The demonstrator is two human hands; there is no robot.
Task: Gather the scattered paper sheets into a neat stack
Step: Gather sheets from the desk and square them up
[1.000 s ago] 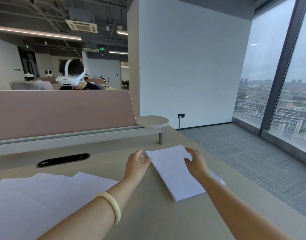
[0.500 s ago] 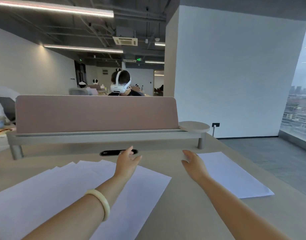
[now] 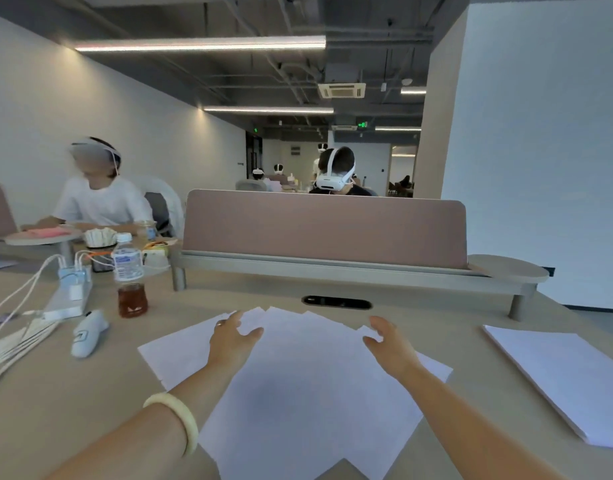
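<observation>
Several white paper sheets (image 3: 308, 386) lie fanned and overlapping on the beige desk (image 3: 73, 403) right in front of me. My left hand (image 3: 234, 336) hovers over their far left part, fingers spread, holding nothing. My right hand (image 3: 389, 341) is over their far right edge, also open, fingers apart. A neat stack of white paper (image 3: 568, 375) lies at the desk's right side, away from both hands.
A bottle with brown liquid (image 3: 130, 277), a power strip with cables (image 3: 71, 292) and a white handheld device (image 3: 88, 332) sit at the left. A pink divider on a raised shelf (image 3: 325, 230) bounds the desk's far side. People sit beyond.
My view has swung left from the neat stack to the scattered sheets. Both hands left the stack and now hover over the fanned sheets.
</observation>
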